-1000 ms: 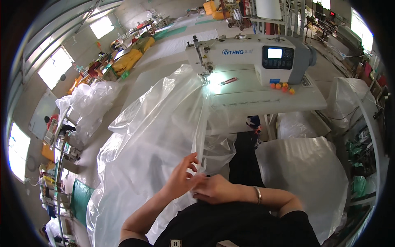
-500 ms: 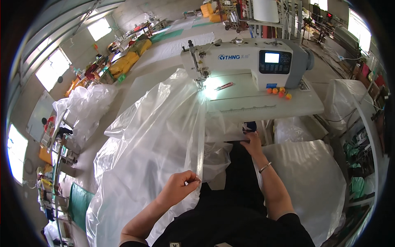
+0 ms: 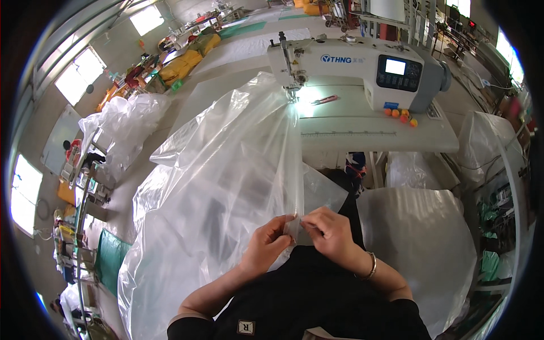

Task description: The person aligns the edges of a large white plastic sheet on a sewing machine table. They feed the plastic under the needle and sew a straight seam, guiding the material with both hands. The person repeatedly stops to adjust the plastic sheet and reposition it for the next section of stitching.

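Note:
A large clear plastic sheet point(image 3: 221, 175) drapes from the sewing machine point(image 3: 345, 68) down the left side of my lap. Its right edge is a narrow folded strip running straight from under the lit needle to my hands. My left hand point(image 3: 267, 241) is closed on that edge, thumb and fingers pinching it. Right beside it, my right hand point(image 3: 331, 235) also pinches the sheet's edge, with a bracelet at the wrist. The fingertips of both hands nearly meet there. At the needle end, the sheet lies under the presser foot point(image 3: 293, 97).
A small red-handled tool point(image 3: 324, 100) and several orange balls point(image 3: 403, 116) lie on the machine table point(image 3: 362, 140). More plastic sheeting point(image 3: 419, 238) hangs at my right. A bundle of clear plastic point(image 3: 130, 124) stands at the left, near a green sheet point(image 3: 112, 260).
My right hand has come from under the table edge to the plastic sheet's edge, beside my left hand. My left hand has shifted up and right. The view has tilted slightly downward.

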